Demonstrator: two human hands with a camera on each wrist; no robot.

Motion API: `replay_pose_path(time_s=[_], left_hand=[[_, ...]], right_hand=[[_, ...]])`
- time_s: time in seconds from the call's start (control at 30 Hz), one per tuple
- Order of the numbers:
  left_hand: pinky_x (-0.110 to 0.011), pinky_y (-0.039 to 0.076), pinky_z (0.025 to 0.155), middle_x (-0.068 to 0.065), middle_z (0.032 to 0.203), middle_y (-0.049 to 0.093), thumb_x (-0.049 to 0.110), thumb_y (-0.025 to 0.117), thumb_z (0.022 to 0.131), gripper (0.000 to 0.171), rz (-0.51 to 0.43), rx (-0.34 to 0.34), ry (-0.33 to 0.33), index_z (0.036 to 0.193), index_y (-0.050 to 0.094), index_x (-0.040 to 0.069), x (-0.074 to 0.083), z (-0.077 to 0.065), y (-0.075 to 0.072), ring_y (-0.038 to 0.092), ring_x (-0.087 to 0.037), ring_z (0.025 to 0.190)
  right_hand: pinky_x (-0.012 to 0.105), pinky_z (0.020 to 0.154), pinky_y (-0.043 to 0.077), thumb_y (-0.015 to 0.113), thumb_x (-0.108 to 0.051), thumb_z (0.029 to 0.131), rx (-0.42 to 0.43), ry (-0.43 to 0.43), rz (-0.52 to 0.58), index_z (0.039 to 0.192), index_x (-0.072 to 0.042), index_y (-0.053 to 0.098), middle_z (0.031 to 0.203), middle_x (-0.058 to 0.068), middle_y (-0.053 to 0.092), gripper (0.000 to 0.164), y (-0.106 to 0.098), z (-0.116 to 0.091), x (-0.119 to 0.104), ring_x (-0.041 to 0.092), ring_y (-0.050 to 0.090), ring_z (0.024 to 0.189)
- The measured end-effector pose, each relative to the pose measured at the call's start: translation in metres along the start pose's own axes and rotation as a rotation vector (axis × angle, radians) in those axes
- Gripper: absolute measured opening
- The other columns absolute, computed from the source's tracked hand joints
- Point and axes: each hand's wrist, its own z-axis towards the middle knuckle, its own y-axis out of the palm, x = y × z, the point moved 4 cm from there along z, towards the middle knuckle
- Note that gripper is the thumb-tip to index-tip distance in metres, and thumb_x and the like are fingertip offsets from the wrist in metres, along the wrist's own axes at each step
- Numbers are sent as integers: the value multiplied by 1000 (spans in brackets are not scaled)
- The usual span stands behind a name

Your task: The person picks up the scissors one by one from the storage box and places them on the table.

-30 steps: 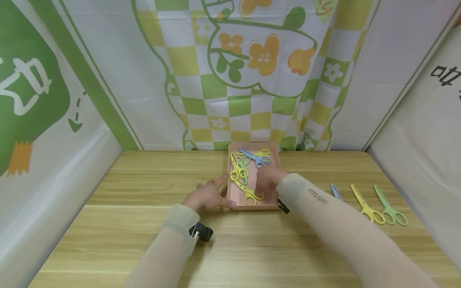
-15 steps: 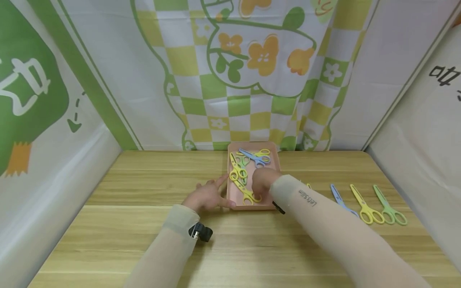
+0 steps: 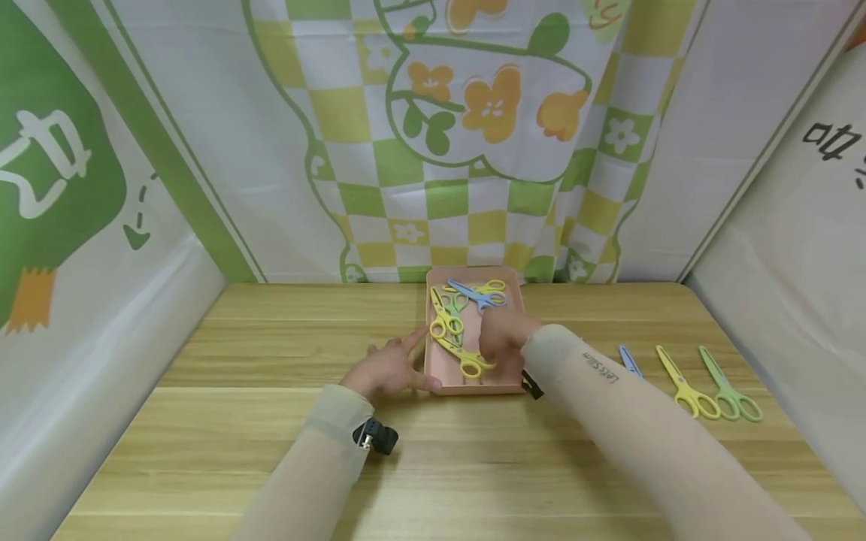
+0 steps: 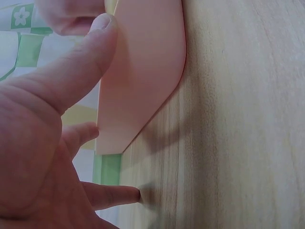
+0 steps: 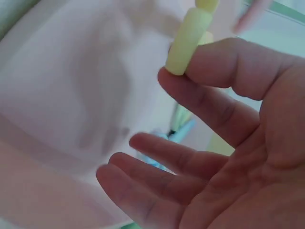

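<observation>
My right hand (image 3: pixel 504 336) is over the pink tray (image 3: pixel 480 390). In the right wrist view its thumb and index finger pinch a yellow handle (image 5: pixel 183 45), while the other fingers extend loosely. That handle belongs to the lower yellow scissors (image 3: pixel 467 362), partly covered by the hand in the head view. My left hand (image 3: pixel 391 368) is spread at the tray's left side; its thumb (image 4: pixel 90 57) touches the rim. Also in the tray lie another yellow pair of scissors (image 3: pixel 443 312), a green pair (image 3: pixel 455 302), and a blue pair (image 3: pixel 476 294) across a further yellow pair (image 3: pixel 497 285).
To the right on the wooden table (image 3: pixel 271 451) lie yellow scissors (image 3: pixel 679 379), green scissors (image 3: pixel 720 379) and blue scissors (image 3: pixel 629 359), the blue ones mostly behind my right forearm. A patterned curtain (image 3: pixel 487 218) hangs just behind the tray.
My right hand shifted left, then back right. The lower yellow scissors' handles have risen off the tray floor and swung toward the far side. My left hand has stayed put.
</observation>
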Motion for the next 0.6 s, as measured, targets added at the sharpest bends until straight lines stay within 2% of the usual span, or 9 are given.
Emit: replay_pose_path(time_s=[0.13,0.23,0.3,0.37,0.43,0.47,0.53,0.6], left_hand=[[-67,0,113,-26,154,33,53,80,78,109,7,-4,-2,162,16,24,1,-1,0,23,-43,144],[-66,-2,113,-26,155,31,52,80,78,109,3,-7,0,162,16,24,1,-2,0,21,-42,145],[-66,-2,113,-25,155,32,52,80,78,109,1,-5,9,162,16,22,0,-1,0,22,-42,145],[-66,-2,113,-25,154,34,52,80,78,109,-2,-7,17,162,16,21,1,-1,0,22,-42,145],[-66,-2,113,-25,153,35,51,80,79,109,-1,-10,21,162,16,20,1,-1,0,23,-42,144],[-66,-1,113,-25,153,35,51,80,79,109,-2,-11,21,162,16,20,1,-1,0,23,-42,144],[-65,-2,113,-26,153,35,51,80,79,109,-2,-13,17,162,16,20,1,-1,-1,23,-42,144],[-65,-2,113,-26,153,35,51,80,79,109,-2,-13,12,162,16,21,2,-1,-1,24,-43,144]], right_hand=[[25,47,26,61,-2,69,-44,-48,30,52,-18,35,55,-1,33,35,-9,-9,8,12,28,50],[25,48,23,59,0,68,-44,-96,98,51,-20,32,53,-3,25,37,-14,-20,16,12,22,49],[26,50,23,60,-1,67,-28,-118,162,51,-19,33,55,-3,26,36,-17,-28,23,13,21,52],[25,52,31,64,-2,66,0,-115,250,51,-16,42,60,-4,42,30,-20,-37,31,13,30,55],[26,58,40,68,-5,64,29,-94,332,55,-14,54,78,0,62,20,-22,-46,40,14,43,65],[27,60,40,69,-5,64,37,-81,372,56,-14,54,82,3,62,19,-22,-50,44,16,44,67],[29,69,48,70,-6,63,66,-75,412,58,-13,60,106,9,69,14,-23,-59,53,17,55,82],[33,74,50,70,-7,64,93,-83,437,56,-12,57,115,14,69,16,-23,-69,62,21,60,93]])
